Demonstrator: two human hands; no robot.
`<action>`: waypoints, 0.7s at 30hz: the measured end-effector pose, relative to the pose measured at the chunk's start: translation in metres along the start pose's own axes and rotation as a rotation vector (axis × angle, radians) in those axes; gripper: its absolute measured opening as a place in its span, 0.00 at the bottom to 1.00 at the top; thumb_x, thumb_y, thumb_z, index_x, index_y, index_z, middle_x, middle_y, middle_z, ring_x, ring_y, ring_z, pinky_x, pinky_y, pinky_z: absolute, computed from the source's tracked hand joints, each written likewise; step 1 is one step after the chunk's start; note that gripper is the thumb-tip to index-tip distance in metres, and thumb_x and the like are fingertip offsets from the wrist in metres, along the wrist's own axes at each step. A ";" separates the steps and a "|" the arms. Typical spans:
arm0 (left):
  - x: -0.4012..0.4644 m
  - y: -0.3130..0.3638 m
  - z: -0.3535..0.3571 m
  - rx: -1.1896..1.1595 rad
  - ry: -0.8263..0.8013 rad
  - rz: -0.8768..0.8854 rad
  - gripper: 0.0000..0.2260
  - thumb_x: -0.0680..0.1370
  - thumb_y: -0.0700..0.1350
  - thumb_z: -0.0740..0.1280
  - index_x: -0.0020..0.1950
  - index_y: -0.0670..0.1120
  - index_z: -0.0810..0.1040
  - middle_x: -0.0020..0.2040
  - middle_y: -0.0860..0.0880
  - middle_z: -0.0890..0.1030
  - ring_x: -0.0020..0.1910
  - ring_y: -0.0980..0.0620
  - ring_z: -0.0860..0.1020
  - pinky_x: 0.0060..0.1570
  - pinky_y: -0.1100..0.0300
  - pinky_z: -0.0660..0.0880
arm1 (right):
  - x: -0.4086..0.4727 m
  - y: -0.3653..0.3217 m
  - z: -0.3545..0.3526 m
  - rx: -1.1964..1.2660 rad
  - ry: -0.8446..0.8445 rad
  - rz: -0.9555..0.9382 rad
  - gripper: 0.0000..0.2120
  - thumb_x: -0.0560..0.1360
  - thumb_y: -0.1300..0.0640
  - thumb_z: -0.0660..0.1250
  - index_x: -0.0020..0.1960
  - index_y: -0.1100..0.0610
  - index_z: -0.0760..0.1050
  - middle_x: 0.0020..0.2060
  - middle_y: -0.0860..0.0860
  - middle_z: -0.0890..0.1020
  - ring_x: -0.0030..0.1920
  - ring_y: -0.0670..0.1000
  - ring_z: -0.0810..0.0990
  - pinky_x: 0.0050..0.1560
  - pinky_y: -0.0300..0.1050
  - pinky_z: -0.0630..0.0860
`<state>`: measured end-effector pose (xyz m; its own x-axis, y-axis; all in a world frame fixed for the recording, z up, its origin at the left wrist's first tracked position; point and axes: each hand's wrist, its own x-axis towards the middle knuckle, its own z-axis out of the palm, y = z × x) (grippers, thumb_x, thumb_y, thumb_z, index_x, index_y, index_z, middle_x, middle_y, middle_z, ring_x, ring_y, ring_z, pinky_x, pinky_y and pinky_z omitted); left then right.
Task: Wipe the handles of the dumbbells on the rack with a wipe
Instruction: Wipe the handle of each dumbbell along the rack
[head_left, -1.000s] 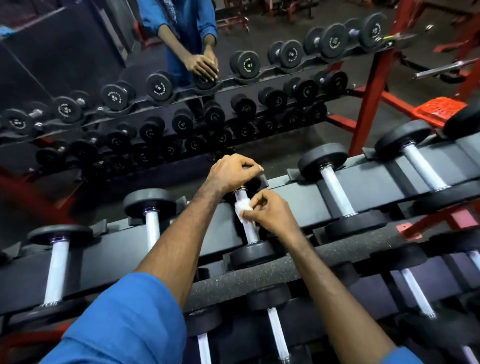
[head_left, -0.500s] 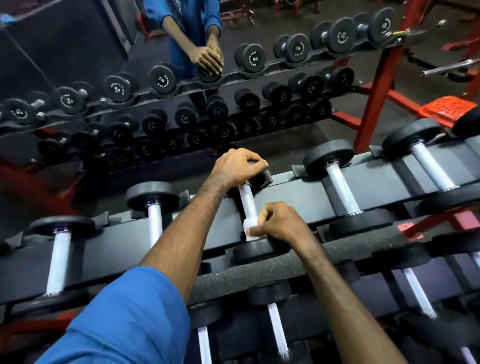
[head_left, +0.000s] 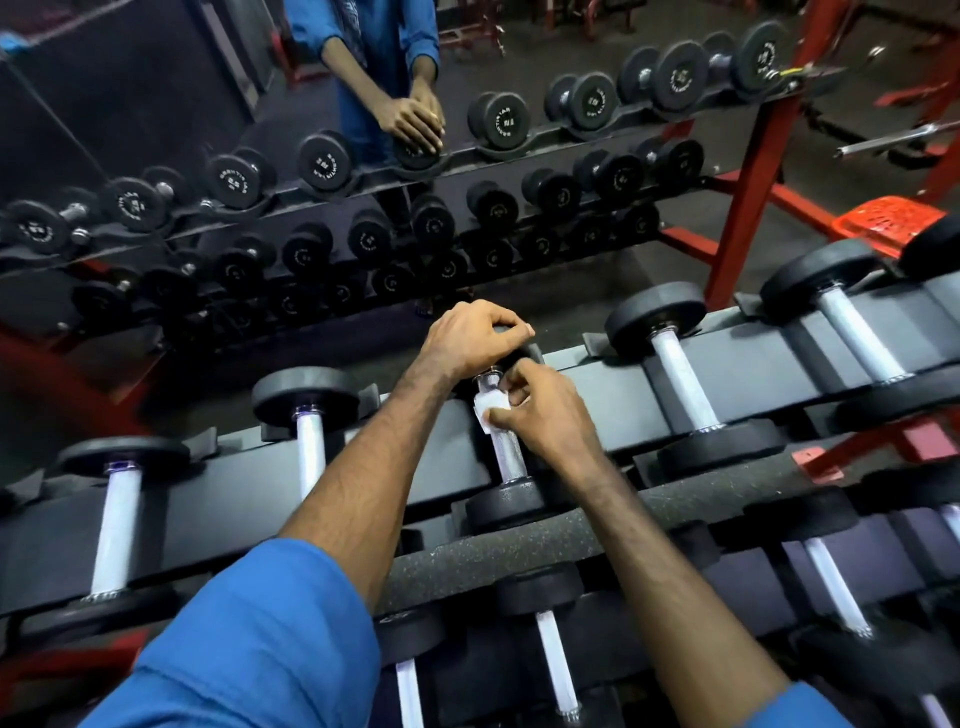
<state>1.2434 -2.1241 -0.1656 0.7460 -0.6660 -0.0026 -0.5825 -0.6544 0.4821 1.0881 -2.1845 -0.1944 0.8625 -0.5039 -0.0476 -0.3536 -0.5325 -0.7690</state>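
A black dumbbell with a knurled metal handle (head_left: 506, 457) lies across the top tier of the dark rack (head_left: 613, 400). My left hand (head_left: 475, 338) grips its far head from above. My right hand (head_left: 545, 415) pinches a small white wipe (head_left: 488, 408) around the upper part of the handle, close to the far head. The near head (head_left: 506, 506) sits against the speckled front rail. Most of the wipe is hidden under my fingers.
More dumbbells with pale handles lie on the same tier to the left (head_left: 311, 447) and right (head_left: 683, 384), and others on the tier below (head_left: 556, 665). A mirror behind shows the rack's reflection (head_left: 493, 122). Red frame posts (head_left: 748, 171) stand at the right.
My right hand has slid the wipe up the handle from the near head to just under the far head. My left hand keeps its grip on the far head.
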 end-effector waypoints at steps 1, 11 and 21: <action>0.000 -0.001 0.000 -0.006 -0.001 0.002 0.14 0.75 0.66 0.65 0.55 0.67 0.87 0.52 0.59 0.88 0.56 0.51 0.83 0.58 0.53 0.79 | -0.005 0.004 0.002 0.009 0.011 -0.018 0.15 0.67 0.51 0.81 0.49 0.48 0.77 0.44 0.44 0.81 0.45 0.47 0.80 0.48 0.49 0.79; 0.000 -0.001 -0.001 -0.005 0.009 0.012 0.12 0.77 0.63 0.67 0.55 0.65 0.88 0.53 0.59 0.88 0.57 0.52 0.83 0.58 0.53 0.78 | -0.002 -0.002 0.015 -0.041 0.185 -0.062 0.10 0.71 0.48 0.76 0.44 0.49 0.76 0.43 0.45 0.79 0.43 0.49 0.79 0.42 0.49 0.76; 0.000 -0.001 -0.002 -0.028 -0.007 0.006 0.14 0.75 0.65 0.65 0.54 0.66 0.87 0.51 0.60 0.88 0.54 0.53 0.83 0.57 0.52 0.79 | -0.006 0.005 0.017 -0.152 0.125 -0.117 0.10 0.74 0.47 0.75 0.50 0.47 0.76 0.49 0.47 0.78 0.47 0.52 0.79 0.46 0.50 0.78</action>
<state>1.2444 -2.1225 -0.1645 0.7401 -0.6724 -0.0060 -0.5776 -0.6403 0.5063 1.0876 -2.1731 -0.2086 0.8524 -0.5081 0.1233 -0.3121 -0.6837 -0.6596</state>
